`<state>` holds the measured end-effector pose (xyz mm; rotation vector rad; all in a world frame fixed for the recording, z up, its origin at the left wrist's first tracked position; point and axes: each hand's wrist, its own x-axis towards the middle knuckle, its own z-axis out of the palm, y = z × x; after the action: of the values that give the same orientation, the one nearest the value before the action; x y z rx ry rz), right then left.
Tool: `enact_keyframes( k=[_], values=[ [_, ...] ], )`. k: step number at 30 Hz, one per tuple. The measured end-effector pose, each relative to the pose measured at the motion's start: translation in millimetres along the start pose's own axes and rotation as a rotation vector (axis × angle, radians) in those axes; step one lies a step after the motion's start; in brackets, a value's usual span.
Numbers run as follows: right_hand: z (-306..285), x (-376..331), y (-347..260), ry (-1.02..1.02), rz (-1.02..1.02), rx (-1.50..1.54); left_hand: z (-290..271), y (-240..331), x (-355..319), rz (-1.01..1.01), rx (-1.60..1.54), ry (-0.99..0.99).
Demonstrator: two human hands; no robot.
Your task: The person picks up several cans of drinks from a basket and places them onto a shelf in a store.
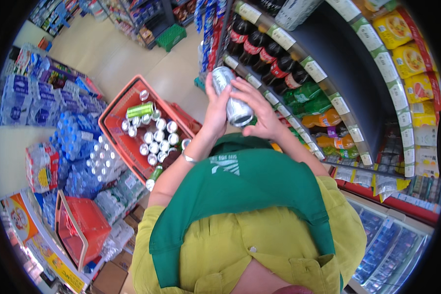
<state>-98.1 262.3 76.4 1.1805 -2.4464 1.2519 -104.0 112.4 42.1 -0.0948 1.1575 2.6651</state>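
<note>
A silver can [239,113] is held between my two hands in front of my chest, tilted with one end toward me. My left hand [215,109] grips it from the left side. My right hand [260,104] wraps over its middle from the right, fingers lying across it. An orange-red shopping basket [125,94] stands to the left of my hands. Inside it several silver-topped cans [159,135] stand close together, and a green can [140,110] lies on its side among them. Another green can [155,175] shows at the basket's near end, beside my left forearm.
Shelves [312,68] with price tags rise at the right, holding cola bottles [254,43], green and orange bottles, and yellow packets [393,30]. Shrink-wrapped water bottles [32,100] are stacked at the left. A second red basket [85,225] and a glass-topped cooler [389,240] are nearer me.
</note>
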Motion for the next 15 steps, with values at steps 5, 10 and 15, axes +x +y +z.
enact_keyframes(
  k=[5,10,15],
  values=[
    [-6.7,9.1,-28.1,0.294,0.492,0.767,32.1,10.9,6.3,0.443,0.424,-0.223],
    [-62.0,5.0,-33.1,0.566,0.594,1.048,80.3,43.0,35.1,0.699,1.01,-0.416],
    [-139.6,11.5,-6.3,0.886,0.564,0.803,121.3,34.5,93.5,0.821,0.989,-0.271]
  ],
)
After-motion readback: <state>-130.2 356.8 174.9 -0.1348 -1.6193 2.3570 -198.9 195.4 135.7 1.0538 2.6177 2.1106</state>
